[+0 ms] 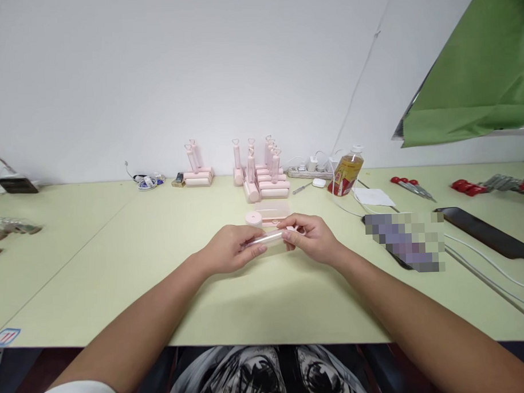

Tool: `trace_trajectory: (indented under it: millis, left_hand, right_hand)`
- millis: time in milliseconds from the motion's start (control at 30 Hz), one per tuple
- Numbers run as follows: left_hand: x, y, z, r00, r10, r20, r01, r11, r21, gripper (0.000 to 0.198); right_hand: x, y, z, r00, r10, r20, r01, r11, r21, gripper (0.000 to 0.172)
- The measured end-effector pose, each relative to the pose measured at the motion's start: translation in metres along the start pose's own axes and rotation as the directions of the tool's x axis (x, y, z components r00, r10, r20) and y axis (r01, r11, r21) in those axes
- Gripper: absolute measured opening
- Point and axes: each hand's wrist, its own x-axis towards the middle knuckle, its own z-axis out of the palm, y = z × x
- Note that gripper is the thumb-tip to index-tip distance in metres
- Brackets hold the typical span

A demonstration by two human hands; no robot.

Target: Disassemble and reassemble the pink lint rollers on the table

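My left hand (pixel 236 248) is closed round the left end of a clear plastic tube (pixel 270 237), which lies nearly level just above the table. At the tube's right end, my right hand (pixel 311 237) pinches it between thumb and fingers, where a pale pink looped end piece (pixel 301 230) shows. Right behind the tube stands a short pink cylinder (pixel 253 219). Beside that lies a pink, partly see-through part (pixel 273 212), partly hidden by my fingers.
Several pink rollers with clear upright handles (pixel 268 185) stand at the back, more pink rollers (pixel 198 177) to their left. Rightward are a screwdriver (pixel 302 188), a power strip (pixel 304 173), a drink bottle (pixel 347 172), cables, a dark phone (pixel 491 231) and red-handled tools (pixel 412 185).
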Motion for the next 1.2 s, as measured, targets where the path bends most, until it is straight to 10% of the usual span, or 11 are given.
trace_trajectory:
  millis: [1200]
  left_hand:
    - [0.0,0.002,0.015,1.0,-0.007,0.002,0.006,0.974,0.226,0.032]
  right_hand:
    - [0.001,0.004,0.004,0.984,-0.028,0.175,0.037,0.998,-0.048,0.034]
